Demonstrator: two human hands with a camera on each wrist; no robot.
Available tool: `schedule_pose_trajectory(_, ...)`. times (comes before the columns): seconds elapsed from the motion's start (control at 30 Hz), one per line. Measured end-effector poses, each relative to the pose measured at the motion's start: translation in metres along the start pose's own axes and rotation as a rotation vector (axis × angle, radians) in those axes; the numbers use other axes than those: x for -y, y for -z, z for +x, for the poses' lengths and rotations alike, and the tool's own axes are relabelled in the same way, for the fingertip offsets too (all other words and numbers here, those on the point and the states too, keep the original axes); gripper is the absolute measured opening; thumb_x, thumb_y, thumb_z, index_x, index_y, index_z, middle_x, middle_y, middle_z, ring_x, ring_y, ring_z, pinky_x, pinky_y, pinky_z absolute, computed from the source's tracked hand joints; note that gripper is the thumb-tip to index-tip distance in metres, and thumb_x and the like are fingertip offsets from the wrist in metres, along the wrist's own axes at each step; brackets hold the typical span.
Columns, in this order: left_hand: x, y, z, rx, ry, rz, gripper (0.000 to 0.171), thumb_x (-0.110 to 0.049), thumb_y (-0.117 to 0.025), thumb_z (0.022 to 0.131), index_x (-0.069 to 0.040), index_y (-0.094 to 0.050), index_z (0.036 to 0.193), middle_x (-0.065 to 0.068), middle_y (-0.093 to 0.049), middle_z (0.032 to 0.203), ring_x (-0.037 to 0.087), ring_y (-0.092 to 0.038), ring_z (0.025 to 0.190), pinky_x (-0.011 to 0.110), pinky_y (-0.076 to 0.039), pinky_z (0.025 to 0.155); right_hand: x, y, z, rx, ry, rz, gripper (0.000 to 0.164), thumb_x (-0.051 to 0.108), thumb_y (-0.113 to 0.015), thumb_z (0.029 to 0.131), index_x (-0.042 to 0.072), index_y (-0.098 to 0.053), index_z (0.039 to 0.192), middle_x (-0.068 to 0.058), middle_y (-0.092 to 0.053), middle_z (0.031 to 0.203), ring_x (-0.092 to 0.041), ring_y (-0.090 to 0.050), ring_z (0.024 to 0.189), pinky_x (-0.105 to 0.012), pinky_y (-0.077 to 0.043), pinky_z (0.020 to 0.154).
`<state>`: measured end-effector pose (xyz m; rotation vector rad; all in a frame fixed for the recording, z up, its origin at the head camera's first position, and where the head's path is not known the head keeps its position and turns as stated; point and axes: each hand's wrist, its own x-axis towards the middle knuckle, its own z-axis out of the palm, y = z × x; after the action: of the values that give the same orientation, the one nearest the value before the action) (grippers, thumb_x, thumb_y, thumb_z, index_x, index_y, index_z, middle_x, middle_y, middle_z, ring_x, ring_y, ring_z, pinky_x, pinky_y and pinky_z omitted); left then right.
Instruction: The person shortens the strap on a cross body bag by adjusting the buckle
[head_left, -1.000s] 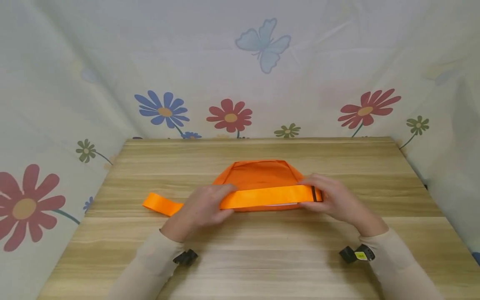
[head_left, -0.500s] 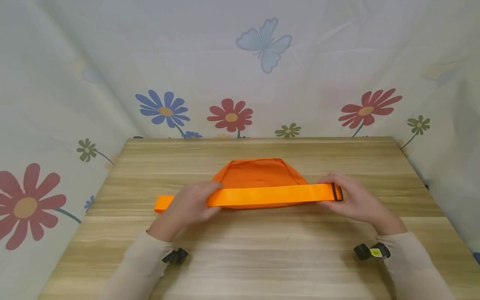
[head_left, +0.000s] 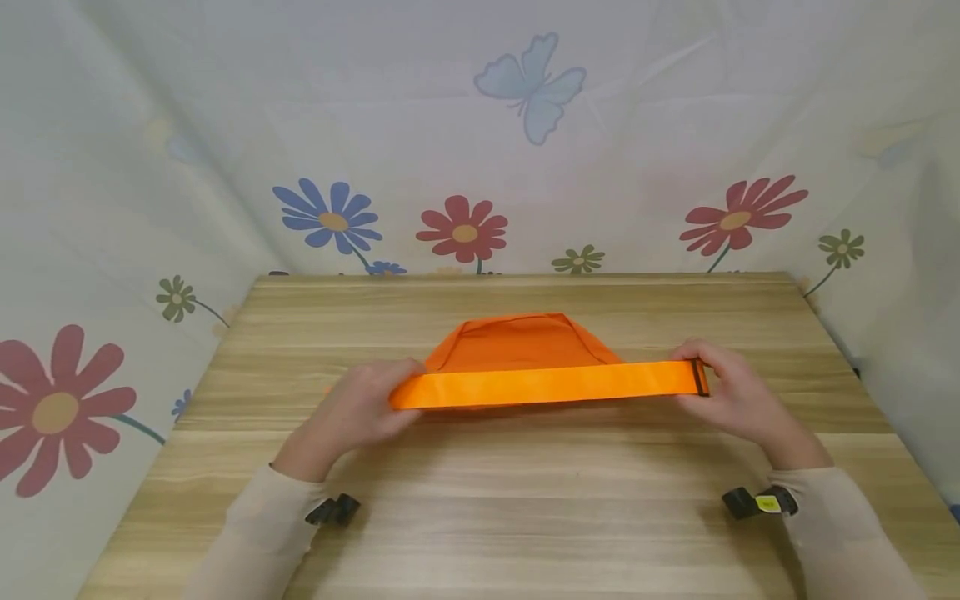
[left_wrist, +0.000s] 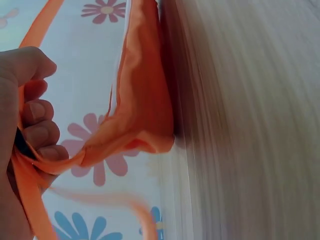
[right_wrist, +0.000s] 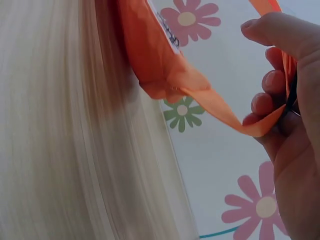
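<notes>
An orange waist bag (head_left: 528,343) rests on the wooden table, its bright orange strap (head_left: 543,386) stretched straight across its near side. My left hand (head_left: 360,407) grips the strap's left end; in the left wrist view the fingers curl round the webbing beside a black fitting (left_wrist: 23,144), and a loose tail (left_wrist: 145,220) hangs below. My right hand (head_left: 738,398) pinches the other end at a black slider buckle (head_left: 700,377). From there, in the right wrist view, a strap loop (right_wrist: 225,112) runs to the bag's corner. A pale edge with dark print (right_wrist: 170,30) shows on the bag.
A light wood-grain table (head_left: 525,517) lies under the bag. Behind and beside it hangs a white cloth (head_left: 420,100) printed with flowers and a butterfly. Black wrist cameras sit on both sleeves (head_left: 255,521).
Both hands have moved apart, the right one further right and the left one left. More strap spans between them, and the loose loop at the left has slipped nearly out of sight behind the left hand.
</notes>
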<state>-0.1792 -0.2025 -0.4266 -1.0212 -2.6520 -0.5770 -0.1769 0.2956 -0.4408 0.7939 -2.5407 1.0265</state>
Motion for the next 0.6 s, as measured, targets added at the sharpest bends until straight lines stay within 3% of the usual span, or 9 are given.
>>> schedule_pose_trajectory(0.13,0.005,0.002,-0.005,-0.015,0.010,-0.061,0.034,-0.011,-0.091,0.083,-0.009,-0.073,0.112,0.003,-0.080,0.103,0.016,-0.069,0.085,0.037,-0.065,0.082,-0.004,0.006,-0.006,-0.036,-0.017,0.066,0.048,-0.022,-0.085,0.071,0.000,-0.069,0.110,-0.004,-0.071,0.104,-0.001,-0.058,0.092,-0.003,-0.048,0.091)
schedule_pose_trajectory(0.37,0.015,0.006,-0.015,-0.050,0.017,-0.139,0.035,-0.007,-0.091,0.080,-0.010,-0.073,0.110,0.001,-0.078,0.102,0.013,-0.067,0.087,0.035,-0.064,0.082,-0.014,0.013,-0.015,-0.097,-0.033,0.164,0.050,-0.031,-0.077,0.070,-0.006,-0.068,0.113,0.023,-0.065,0.112,0.001,-0.060,0.099,-0.003,-0.047,0.098)
schedule_pose_trajectory(0.6,0.023,0.008,-0.022,-0.088,0.010,-0.196,0.036,0.001,-0.089,0.078,-0.011,-0.075,0.110,0.000,-0.079,0.103,0.014,-0.067,0.087,0.032,-0.062,0.082,-0.017,0.018,-0.021,-0.165,-0.089,0.242,0.045,-0.035,-0.070,0.073,-0.014,-0.064,0.112,0.021,-0.066,0.111,0.000,-0.062,0.097,-0.004,-0.049,0.097)
